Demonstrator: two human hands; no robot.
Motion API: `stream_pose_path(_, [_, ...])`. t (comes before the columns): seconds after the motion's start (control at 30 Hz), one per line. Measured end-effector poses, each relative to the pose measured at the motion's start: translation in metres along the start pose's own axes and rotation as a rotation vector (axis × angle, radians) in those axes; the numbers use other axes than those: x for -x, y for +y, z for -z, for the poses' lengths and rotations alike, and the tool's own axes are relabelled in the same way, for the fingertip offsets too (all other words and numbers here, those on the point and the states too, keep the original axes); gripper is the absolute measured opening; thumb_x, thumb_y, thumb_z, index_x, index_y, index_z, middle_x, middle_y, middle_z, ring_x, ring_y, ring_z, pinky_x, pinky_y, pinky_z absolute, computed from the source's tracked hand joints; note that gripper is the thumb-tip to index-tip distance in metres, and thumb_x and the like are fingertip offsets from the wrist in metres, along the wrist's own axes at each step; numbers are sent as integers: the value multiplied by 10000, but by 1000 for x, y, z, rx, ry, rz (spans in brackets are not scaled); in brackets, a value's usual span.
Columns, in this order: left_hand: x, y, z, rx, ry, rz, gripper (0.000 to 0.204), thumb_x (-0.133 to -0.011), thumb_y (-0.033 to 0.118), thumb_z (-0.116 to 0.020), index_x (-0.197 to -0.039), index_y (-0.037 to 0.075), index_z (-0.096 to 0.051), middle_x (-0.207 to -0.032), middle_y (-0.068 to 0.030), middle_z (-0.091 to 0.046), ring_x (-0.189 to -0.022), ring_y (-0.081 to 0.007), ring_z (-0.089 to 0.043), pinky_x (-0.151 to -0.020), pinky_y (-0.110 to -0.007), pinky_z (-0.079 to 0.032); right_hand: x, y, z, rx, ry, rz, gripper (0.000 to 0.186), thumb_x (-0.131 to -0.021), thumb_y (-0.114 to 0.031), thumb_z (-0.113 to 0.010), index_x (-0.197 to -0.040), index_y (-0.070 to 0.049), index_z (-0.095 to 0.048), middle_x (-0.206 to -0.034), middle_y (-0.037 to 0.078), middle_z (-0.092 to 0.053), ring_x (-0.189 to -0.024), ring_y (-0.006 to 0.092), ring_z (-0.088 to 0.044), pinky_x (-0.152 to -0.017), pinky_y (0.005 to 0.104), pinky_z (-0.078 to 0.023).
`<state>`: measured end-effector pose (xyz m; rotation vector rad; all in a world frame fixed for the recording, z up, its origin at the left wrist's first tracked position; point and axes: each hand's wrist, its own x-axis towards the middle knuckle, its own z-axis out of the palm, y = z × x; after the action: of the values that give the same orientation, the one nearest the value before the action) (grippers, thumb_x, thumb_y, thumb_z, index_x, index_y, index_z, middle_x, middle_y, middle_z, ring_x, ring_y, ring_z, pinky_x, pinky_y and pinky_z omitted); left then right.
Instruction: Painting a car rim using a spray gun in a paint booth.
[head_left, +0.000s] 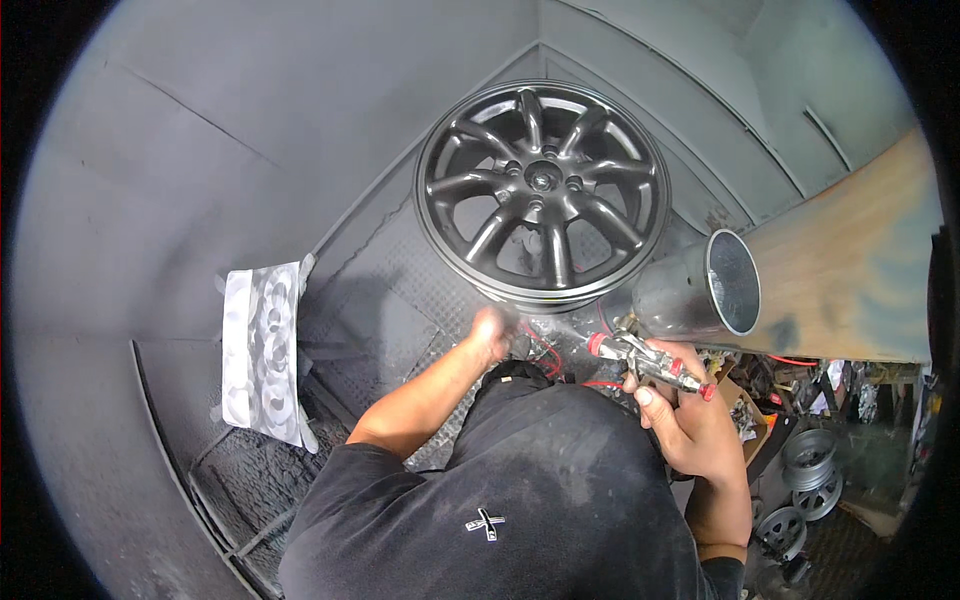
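Note:
My right hand point(700, 425) is closed around a silver spray gun point(645, 360) with red rings. A large metal cup point(690, 290) rises from the gun, its round end tilted to the right. The gun's nose points left, just below a dark grey, glossy multi-spoke car wheel rim point(543, 178) that lies face up. Close under the rim's near edge is my left hand point(490, 330); its fingers are turned away and hidden, so whether it grips anything cannot be made out. A faint pale mist hangs between that hand and the gun.
Grey booth walls point(200, 150) enclose the rim. At left hangs a white panel point(262, 350) with round grey marks. A red hose point(603, 384) runs near my lap. To the right are a brown board point(850, 260), a cardboard box point(750, 420), clutter and several silver wheels point(808, 460).

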<state>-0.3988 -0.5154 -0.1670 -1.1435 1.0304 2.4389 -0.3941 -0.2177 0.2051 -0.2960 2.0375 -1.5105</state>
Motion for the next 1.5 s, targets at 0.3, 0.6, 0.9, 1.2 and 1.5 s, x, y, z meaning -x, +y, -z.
stream_pose_path(0.3, [23,4,-12,-61,-181,259,288,-898,-66,-391,-1108,-34,-585,-1089,-154,-635,-924,-250,-641,-784,-342,-584,-11,11,0,386,281,164,324,-1006,-118,-594,-1304,1,-549,-1187,185,-637,-1012,325,-680,-887,383,-510])
stream_pose_path(0.6, [11,81,15,23,187,-102,228,-944,57,-407,-1003,42,-627,-941,-94,-653,-857,-228,-618,-762,-395,-552,-12,4,-6,459,291,270,313,-994,-129,-615,-1270,11,-569,-1211,185,-632,-1048,374,-665,-890,414,-512])
stream_pose_path(0.9, [18,-12,-25,-75,-6,128,220,-899,-10,-478,-1080,12,-600,-1014,-110,-624,-895,-217,-624,-745,-339,-557,-11,3,-15,140,92,144,342,-975,-98,-645,-1286,13,-551,-1132,195,-652,-986,342,-691,-870,360,-518])
stream_pose_path(1.2, [37,-14,-38,124,-63,92,263,-873,-61,-461,-1119,-40,-552,-1153,-146,-595,-1111,-268,-605,-957,-374,-536,-17,19,19,116,467,106,366,-992,-22,-573,-1346,4,-484,-996,94,-646,-845,145,-584,-752,287,-491])
stream_pose_path(1.5, [35,-13,-33,273,-16,-14,207,-879,-54,-468,-1054,-27,-577,-1089,-133,-603,-1060,-263,-609,-954,-385,-535,-12,-3,1,-41,123,68,359,-987,-83,-633,-1320,-2,-525,-910,35,-654,-686,106,-581,-646,266,-491])
